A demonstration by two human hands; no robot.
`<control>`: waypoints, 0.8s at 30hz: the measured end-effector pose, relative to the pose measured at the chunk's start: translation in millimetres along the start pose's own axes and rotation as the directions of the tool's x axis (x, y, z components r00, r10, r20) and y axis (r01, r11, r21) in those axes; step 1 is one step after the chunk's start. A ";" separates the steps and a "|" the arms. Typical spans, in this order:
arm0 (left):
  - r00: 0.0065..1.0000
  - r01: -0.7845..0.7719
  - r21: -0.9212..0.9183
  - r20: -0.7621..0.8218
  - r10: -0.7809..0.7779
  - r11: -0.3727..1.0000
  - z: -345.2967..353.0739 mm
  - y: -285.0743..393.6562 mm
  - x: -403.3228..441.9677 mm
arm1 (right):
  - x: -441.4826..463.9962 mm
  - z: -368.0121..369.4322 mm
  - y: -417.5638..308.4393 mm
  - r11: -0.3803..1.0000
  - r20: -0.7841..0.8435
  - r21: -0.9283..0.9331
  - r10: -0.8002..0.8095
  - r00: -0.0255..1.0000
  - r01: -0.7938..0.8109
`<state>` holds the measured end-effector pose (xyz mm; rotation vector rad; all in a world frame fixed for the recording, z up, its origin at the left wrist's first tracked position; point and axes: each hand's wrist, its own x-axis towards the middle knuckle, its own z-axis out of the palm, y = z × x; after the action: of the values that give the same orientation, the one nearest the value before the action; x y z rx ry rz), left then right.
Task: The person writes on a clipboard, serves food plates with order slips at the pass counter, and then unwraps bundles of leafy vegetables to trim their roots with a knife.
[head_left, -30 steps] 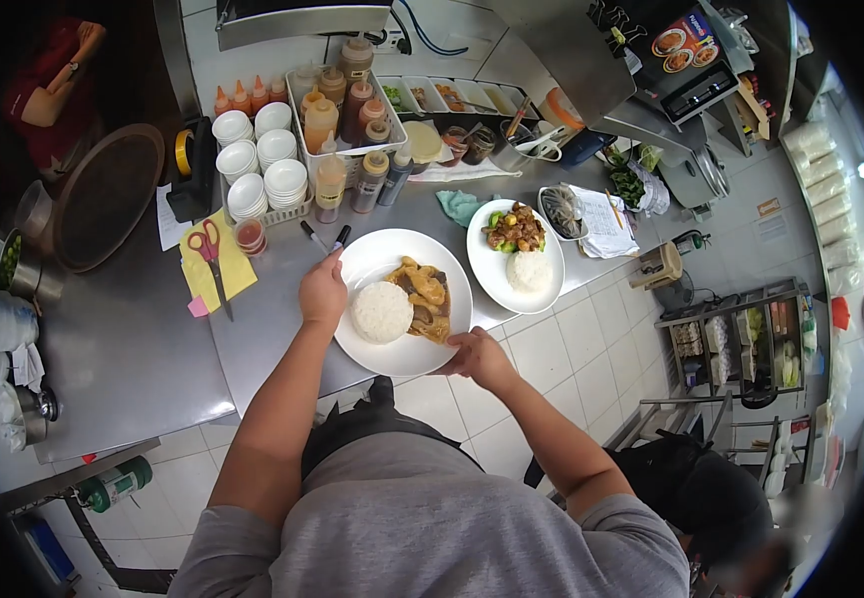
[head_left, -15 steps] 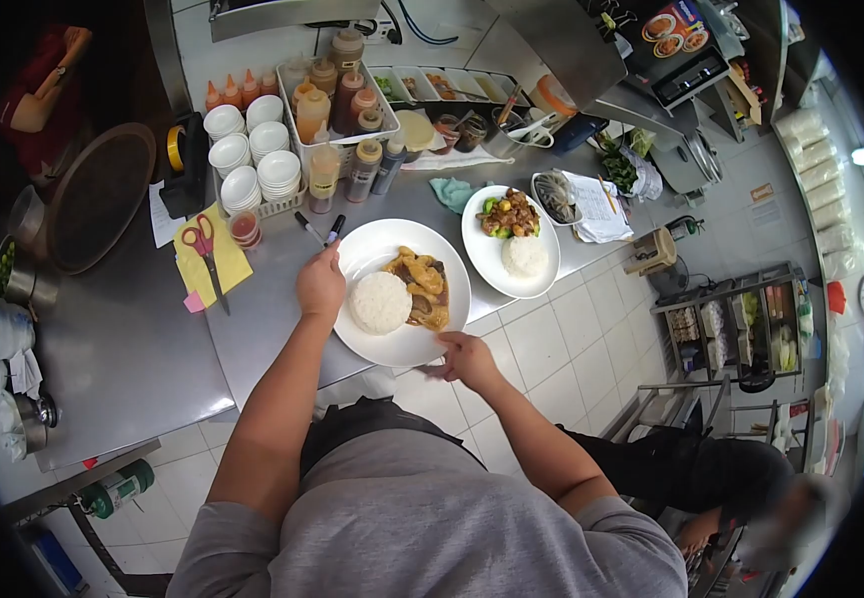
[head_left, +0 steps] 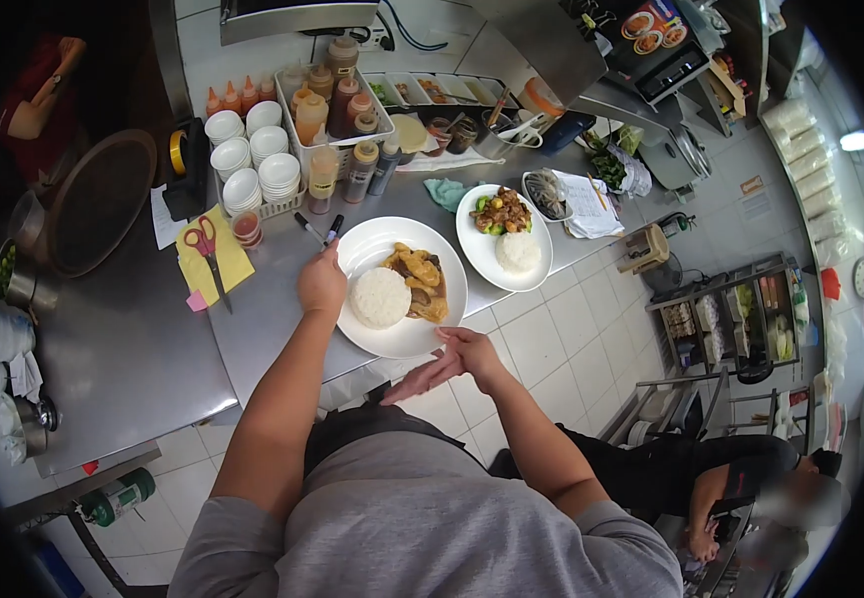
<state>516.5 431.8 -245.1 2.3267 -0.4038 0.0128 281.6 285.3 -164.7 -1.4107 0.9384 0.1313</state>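
Observation:
A round white plate (head_left: 392, 344) lies at the counter's front edge, its near side overhanging. It carries a molded mound of white rice (head_left: 380, 298) and brown saucy pieces of food (head_left: 420, 282). My left hand (head_left: 322, 283) grips its left rim, the fingers partly hidden. At the lower right rim is my right hand (head_left: 467, 356); its thumb side touches the edge while the long fingers stretch left below the rim. Just right stands a second white plate (head_left: 474, 244) with rice (head_left: 518, 253) and glazed meat with green vegetables (head_left: 504, 212).
Behind are sauce bottles (head_left: 314, 118) in a white basket and stacked white cups (head_left: 278, 174). Red-handled scissors (head_left: 201, 237) lie on yellow paper (head_left: 241, 261) at left. Markers (head_left: 333, 230) lie near the plate. A co-worker (head_left: 721, 478) bends at lower right; another person's arm (head_left: 48, 95) shows upper left.
My right hand's fingers have stretched out leftward below the plate's rim, where they were blurred and drawn in before. The co-worker at lower right has shifted. Both plates stay on the counter.

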 end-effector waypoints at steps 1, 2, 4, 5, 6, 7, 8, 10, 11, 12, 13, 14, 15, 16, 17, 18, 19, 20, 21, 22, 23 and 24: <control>1.000 -0.007 -0.001 0.004 0.007 1.000 0.0 1.8 0.6 | 2.2 6.9 -2.4 0.979 -0.053 -0.202 0.016 0.998 -0.027; 1.000 0.028 -0.002 0.011 -0.028 1.000 -1.2 3.4 0.7 | 6.8 12.5 -0.3 0.980 -0.058 -0.197 0.017 0.998 -0.028; 0.998 0.057 0.002 0.028 -0.057 0.998 -1.9 4.5 -1.1 | 15.3 23.7 9.5 0.932 0.006 -0.362 -0.020 1.000 0.021; 0.997 0.073 -0.004 0.029 -0.073 0.997 -2.1 4.7 -1.1 | 10.8 30.1 5.8 0.883 0.021 -0.469 -0.024 1.000 0.031; 0.996 0.089 -0.011 0.025 -0.088 0.996 -2.9 5.4 -0.9 | 4.9 29.7 4.7 0.886 0.015 -0.463 -0.026 1.000 0.030; 0.996 0.081 -0.012 0.023 -0.081 0.997 -4.3 6.4 -0.7 | 0.9 27.9 2.0 0.954 0.129 -0.296 0.086 0.988 -0.045; 0.996 0.088 -0.018 0.022 -0.088 0.996 -3.3 5.5 -1.3 | -1.7 25.3 -0.2 0.981 0.259 -0.132 0.172 0.950 -0.142; 0.996 0.088 -0.026 0.014 -0.088 0.996 -1.5 3.6 -2.5 | -5.1 14.2 12.4 0.991 0.289 -0.038 0.130 0.948 -0.125; 0.997 0.076 -0.025 -0.003 -0.076 0.997 1.6 0.6 -3.0 | -4.3 3.9 23.5 0.989 0.302 0.055 0.113 0.946 -0.136; 0.997 0.068 -0.024 -0.021 -0.068 0.997 1.0 1.4 -2.3 | -5.0 -5.2 27.8 0.978 0.316 0.143 0.099 0.943 -0.150; 0.997 0.069 -0.023 -0.024 -0.070 0.997 1.0 1.1 -1.4 | -4.6 -14.9 33.1 0.973 0.290 0.201 0.048 0.956 -0.110; 0.997 0.080 -0.014 -0.013 -0.080 0.997 -1.4 2.6 -2.5 | -5.7 -15.7 29.6 0.973 0.293 0.202 0.051 0.955 -0.114; 0.996 0.087 -0.003 0.000 -0.087 0.996 -0.4 3.3 -3.8 | -9.7 -14.2 18.0 0.949 0.270 0.307 -0.018 0.963 -0.068; 0.997 0.081 0.001 0.002 -0.081 0.997 -0.1 4.5 -5.1 | -12.7 -13.3 6.3 0.911 0.236 0.411 -0.089 0.968 -0.016; 0.997 0.083 0.005 -0.007 -0.083 0.997 0.8 2.7 -5.0 | -12.2 -9.2 -2.4 0.960 0.181 0.277 -0.093 0.979 0.040; 0.997 0.079 0.007 -0.018 -0.079 0.997 1.2 2.8 -3.1 | -0.9 -8.6 2.4 0.997 0.154 0.080 -0.034 0.987 0.022; 0.998 0.058 0.008 -0.018 -0.058 0.998 1.8 3.9 -1.4 | 6.4 -12.4 7.8 0.999 0.240 -0.027 0.035 0.970 -0.029; 0.998 0.056 0.004 -0.031 -0.056 0.998 1.9 4.1 -1.9 | 9.2 -18.1 7.8 0.988 0.314 -0.140 0.113 0.943 -0.072; 0.997 0.060 0.000 -0.046 -0.060 0.998 2.4 4.1 -2.1 | 11.7 -27.4 8.2 0.994 0.380 -0.109 0.037 0.924 0.005; 0.998 0.048 -0.002 -0.049 -0.048 0.999 3.2 4.2 -1.2 | 13.9 -43.4 6.9 0.995 0.376 -0.104 0.026 0.926 0.014; 0.997 0.058 0.014 -0.057 -0.057 0.998 3.3 3.9 -0.4 | 9.0 -63.0 -1.0 0.998 0.355 -0.051 -0.012 0.935 0.032; 0.996 0.070 0.032 -0.066 -0.068 0.997 2.6 5.3 1.5 | 7.8 -86.3 -6.4 0.999 0.335 0.001 -0.048 0.941 0.051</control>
<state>516.1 426.0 -243.1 2.3655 -0.2928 0.0625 249.4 205.3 -154.1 -1.3643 0.6196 0.3276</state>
